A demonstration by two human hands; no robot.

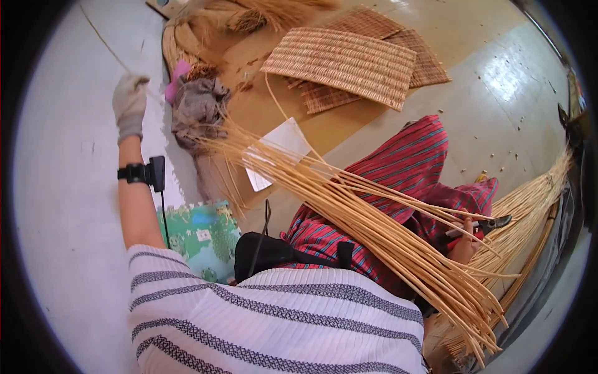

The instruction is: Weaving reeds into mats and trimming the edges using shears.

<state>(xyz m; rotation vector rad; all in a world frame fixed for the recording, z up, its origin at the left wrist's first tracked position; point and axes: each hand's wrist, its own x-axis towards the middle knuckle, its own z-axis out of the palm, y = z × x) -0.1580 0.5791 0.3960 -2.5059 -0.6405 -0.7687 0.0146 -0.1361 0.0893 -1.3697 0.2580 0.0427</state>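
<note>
My left hand (131, 103), in a pale work glove, is raised at the far left beside the wall. Its fingers are closed on a thin reed (101, 37) that slants up past them. Low on the right, my right hand (464, 240) is partly hidden behind stalks and wrapped round pruning shears (498, 222) with a dark blade and a red handle. A thick bundle of straw-coloured reeds (374, 227) lies slantwise across my lap, over a red striped cloth (398, 149). A few loose stalks cross right by the shears.
Several woven reed mats (349, 59) overlap on the floor ahead. A grey crumpled cloth (199, 106) and more fibre bundles (249, 15) lie at the upper left. A white sheet (280, 149) sits under the reeds. Another large reed bundle (529, 206) stands at right. A green patterned mat (205, 243) is near my left side.
</note>
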